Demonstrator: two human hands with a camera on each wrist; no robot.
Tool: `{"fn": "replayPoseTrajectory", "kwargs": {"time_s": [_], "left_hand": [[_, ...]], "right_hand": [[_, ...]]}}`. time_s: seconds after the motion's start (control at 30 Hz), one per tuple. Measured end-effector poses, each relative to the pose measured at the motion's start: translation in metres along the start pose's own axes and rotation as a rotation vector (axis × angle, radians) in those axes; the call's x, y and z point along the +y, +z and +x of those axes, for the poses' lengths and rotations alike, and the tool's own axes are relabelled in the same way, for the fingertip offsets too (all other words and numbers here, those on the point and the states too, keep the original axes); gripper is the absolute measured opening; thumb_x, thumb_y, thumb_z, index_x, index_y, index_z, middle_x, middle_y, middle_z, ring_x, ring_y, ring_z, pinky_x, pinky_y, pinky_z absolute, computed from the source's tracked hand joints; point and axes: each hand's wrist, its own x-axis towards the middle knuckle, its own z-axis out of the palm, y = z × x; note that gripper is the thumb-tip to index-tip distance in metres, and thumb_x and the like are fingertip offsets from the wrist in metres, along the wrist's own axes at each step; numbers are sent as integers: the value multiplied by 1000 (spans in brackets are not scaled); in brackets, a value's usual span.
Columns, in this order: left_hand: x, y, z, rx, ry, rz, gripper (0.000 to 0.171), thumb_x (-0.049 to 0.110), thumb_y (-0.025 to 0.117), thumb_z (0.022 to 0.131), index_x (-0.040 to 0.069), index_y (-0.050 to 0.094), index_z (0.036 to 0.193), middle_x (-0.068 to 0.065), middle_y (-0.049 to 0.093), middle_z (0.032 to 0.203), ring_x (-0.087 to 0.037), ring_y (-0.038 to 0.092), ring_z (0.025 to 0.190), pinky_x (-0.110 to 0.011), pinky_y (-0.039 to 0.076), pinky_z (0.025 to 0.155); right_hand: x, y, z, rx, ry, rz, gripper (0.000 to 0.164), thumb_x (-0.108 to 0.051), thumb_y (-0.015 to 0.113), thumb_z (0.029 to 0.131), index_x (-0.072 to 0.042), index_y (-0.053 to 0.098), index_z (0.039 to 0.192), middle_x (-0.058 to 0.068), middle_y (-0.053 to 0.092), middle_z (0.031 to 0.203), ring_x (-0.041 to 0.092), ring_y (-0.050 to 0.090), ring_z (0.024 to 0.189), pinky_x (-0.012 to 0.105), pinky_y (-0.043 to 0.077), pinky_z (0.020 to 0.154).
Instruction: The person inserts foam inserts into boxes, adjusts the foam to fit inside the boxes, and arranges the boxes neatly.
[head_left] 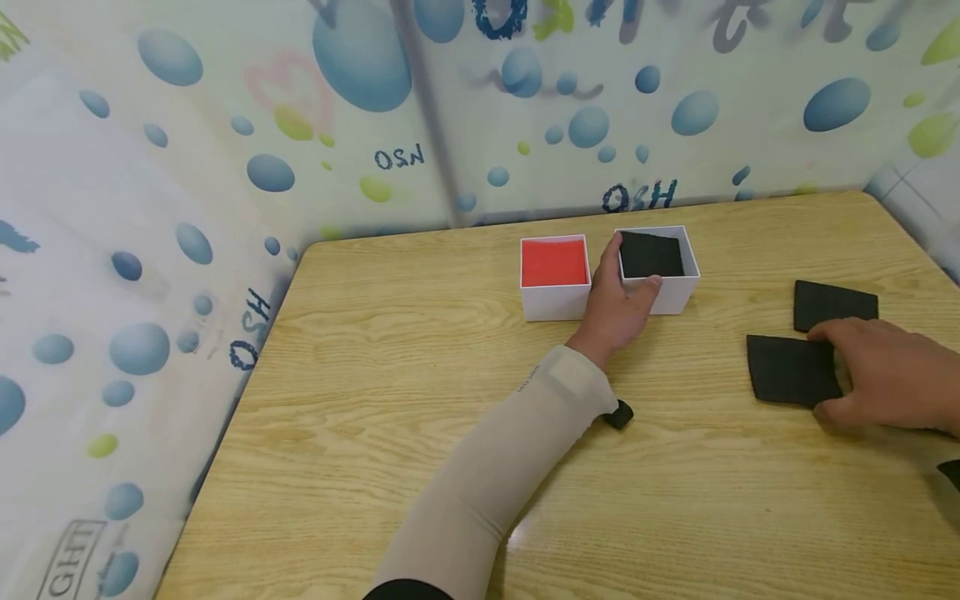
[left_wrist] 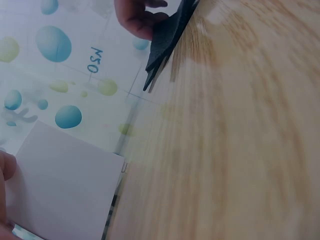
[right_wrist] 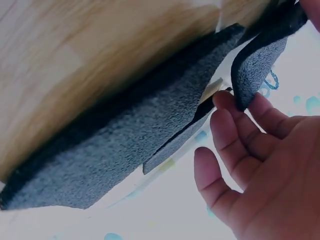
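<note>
My left hand grips a white box, fingers along its left side and thumb at the front rim. A black foam piece sits inside that box. In the left wrist view the white box shows a plain wall with fingertips at its edge. My right hand pinches the right edge of a black foam sheet on the table's right side. The right wrist view shows this pinched sheet bending between thumb and fingers. Another black foam sheet lies just behind it.
Left of the gripped box stands a second white box with a red piece inside. A small black object shows beside the left sleeve. The wooden table meets a printed curtain at its back and left edges.
</note>
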Motion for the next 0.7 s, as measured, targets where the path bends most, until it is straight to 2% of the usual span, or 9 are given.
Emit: {"fn": "replayPoseTrajectory", "kwargs": {"time_s": [0.13, 0.27, 0.37, 0.43, 0.5, 0.63, 0.7], "left_hand": [[0, 1, 0, 5, -4, 5, 77, 38, 63, 104, 45, 17, 166, 16, 28, 170, -14, 36, 151, -48, 41, 122], [-1, 2, 0, 9, -5, 8, 77, 38, 63, 104, 46, 17, 166, 16, 28, 170, -14, 36, 152, -48, 41, 121], [-1, 2, 0, 10, -3, 9, 78, 38, 63, 104, 46, 16, 166, 16, 28, 170, -14, 36, 152, -48, 41, 121], [-1, 2, 0, 9, -4, 9, 78, 38, 64, 104, 46, 16, 166, 16, 28, 170, -14, 36, 151, -48, 42, 121], [-1, 1, 0, 8, -3, 12, 78, 38, 63, 105, 45, 16, 166, 16, 28, 170, -14, 36, 151, -48, 42, 121], [-1, 1, 0, 3, -5, 15, 78, 38, 63, 105, 45, 16, 166, 16, 28, 170, -15, 36, 151, -48, 42, 120], [-1, 1, 0, 0, -6, 15, 78, 38, 63, 105, 45, 16, 166, 16, 28, 170, -15, 36, 152, -48, 42, 121]], "right_hand": [[0, -1, 0, 15, -22, 43, 100, -36, 94, 69, 17, 45, 138, 46, 49, 131, 54, 58, 109, 67, 51, 89], [-1, -2, 1, 27, -32, 87, 96, -27, 91, 72, 16, 41, 142, 40, 44, 127, 40, 59, 97, 55, 54, 80], [-4, -4, 1, 45, -45, 121, 93, -22, 90, 75, 16, 40, 144, 39, 42, 127, 38, 58, 95, 53, 54, 78], [-6, -6, 1, 78, -61, 139, 91, -19, 90, 76, 15, 41, 144, 36, 42, 124, 35, 57, 93, 51, 53, 76], [-7, -6, 2, 135, -86, 152, 88, -16, 92, 75, 14, 43, 143, 30, 47, 117, 31, 54, 89, 43, 51, 73], [-9, -8, 2, 251, -111, 179, 84, -11, 94, 72, 10, 49, 139, 14, 48, 100, 17, 40, 81, 29, 40, 64], [-10, -11, 2, 271, -114, 227, 83, -8, 93, 73, 9, 48, 140, 15, 48, 101, 14, 39, 81, 26, 39, 62]]}}
